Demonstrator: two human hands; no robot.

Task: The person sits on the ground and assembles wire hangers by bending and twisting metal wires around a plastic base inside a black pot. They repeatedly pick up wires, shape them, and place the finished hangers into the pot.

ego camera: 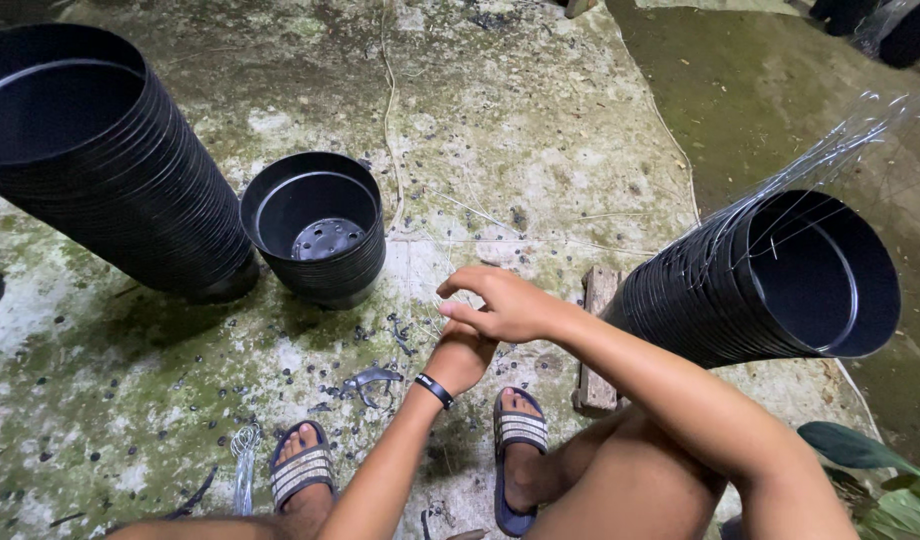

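The right hand [505, 305] crosses over the left hand [462, 358], its thumb and forefinger pinched together on what looks like a thin wire [450, 262] running up and away from the grip; the strand is too fine to trace fully. The left hand sits directly under the right, mostly hidden, so whether it is closed on anything cannot be told. To the right of the grip, a lying pot stack [770, 285] carries a bundle of wires [830, 150] fanning off its rim. Up and to the left of the grip stands a short stack [317, 228], and beyond it leans a tall stack [100, 160]. A small wooden block [595, 340] lies just right of the hands, and metal pliers [372, 380] lie just left below them. Judging from this, the wire could slip from the pinch, since it is thin and held only by two fingertips; a loose end could also spring toward the bare skin, and the lying stack could roll on the uneven, mossy floor [540, 120]. Counted: three pot stacks, one wire bundle, one block, one pair of pliers, two sandals [302, 470] with feet in them, one wristband [435, 389].
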